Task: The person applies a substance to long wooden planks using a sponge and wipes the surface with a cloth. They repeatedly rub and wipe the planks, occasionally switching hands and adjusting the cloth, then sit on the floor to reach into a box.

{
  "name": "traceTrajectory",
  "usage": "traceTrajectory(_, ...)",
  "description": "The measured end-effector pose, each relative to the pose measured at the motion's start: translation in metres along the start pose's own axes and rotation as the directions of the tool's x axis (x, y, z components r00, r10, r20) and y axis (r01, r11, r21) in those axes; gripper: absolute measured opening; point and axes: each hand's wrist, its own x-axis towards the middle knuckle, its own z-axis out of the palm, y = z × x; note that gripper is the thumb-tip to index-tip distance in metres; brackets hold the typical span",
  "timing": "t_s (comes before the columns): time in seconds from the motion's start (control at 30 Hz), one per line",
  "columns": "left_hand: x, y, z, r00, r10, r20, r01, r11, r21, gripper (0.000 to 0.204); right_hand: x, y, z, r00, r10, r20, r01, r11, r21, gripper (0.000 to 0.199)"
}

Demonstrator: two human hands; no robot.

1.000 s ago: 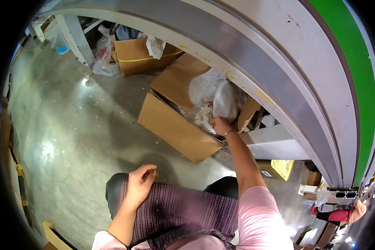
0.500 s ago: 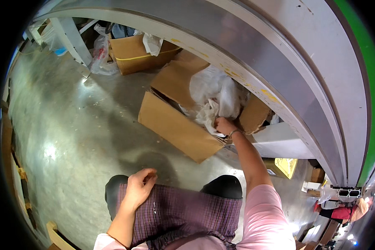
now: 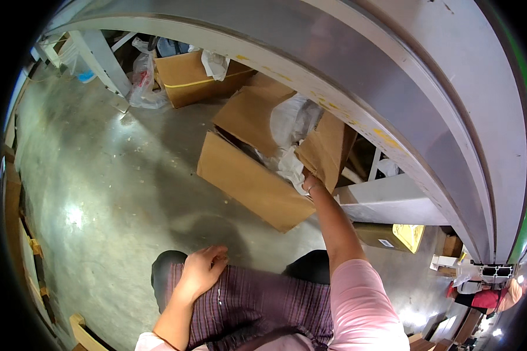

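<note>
An open cardboard box (image 3: 249, 181) stands on the floor in front of me, its flaps spread outward. Crumpled white paper (image 3: 291, 167) and clear plastic wrap (image 3: 290, 120) fill its mouth. My right hand (image 3: 308, 182) reaches in at the right side of the box, next to the paper. A raised flap (image 3: 323, 149) leans over that hand and hides its fingers, so their grip does not show. My left hand (image 3: 204, 270) rests on my left thigh, fingers loosely bent and thumb apart, holding nothing.
A long metal table frame (image 3: 263, 52) arches over the box, with a white leg (image 3: 392, 199) at its right. Behind stand another cardboard box (image 3: 199, 85) and a plastic bag (image 3: 143, 85). A yellow-topped box (image 3: 409, 237) lies at right. Far right, a person (image 3: 489, 298) is visible.
The right flap has swung up and inward over the box, covering part of the plastic wrap. My right hand has gone slightly lower and left, and its fingers have become hidden.
</note>
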Motion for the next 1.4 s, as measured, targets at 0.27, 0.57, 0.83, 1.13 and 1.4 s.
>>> traceTrajectory(0.27,-0.009,0.003,-0.004,0.999,0.018,0.049,-0.022,0.996,0.086,0.031,-0.004,0.003,-0.006,0.868,-0.310,-0.388,0.261,0.949,-0.175,0.051)
traceTrajectory(0.57,-0.010,0.002,-0.001,0.998,-0.006,0.069,-0.003,0.990,0.141,0.033,-0.048,0.021,-0.086,0.885,0.337,-0.322,0.421,-0.279,0.863,0.022)
traceTrajectory(0.83,-0.016,0.001,-0.004,0.998,0.030,0.052,-0.039,0.985,0.169,0.034,-0.073,0.007,-0.112,0.685,0.429,-0.589,0.497,0.317,0.808,0.032)
traceTrajectory(1.13,-0.017,0.005,-0.004,0.996,0.036,0.080,-0.050,0.981,0.188,0.032,-0.112,-0.062,-0.150,0.754,-0.527,-0.391,0.610,0.783,0.121,0.020)
traceTrajectory(1.4,-0.025,0.009,-0.008,0.991,0.064,0.114,-0.089,0.967,0.237,0.037,-0.089,-0.043,-0.088,0.967,-0.223,0.122,0.254,0.848,-0.466,0.044)
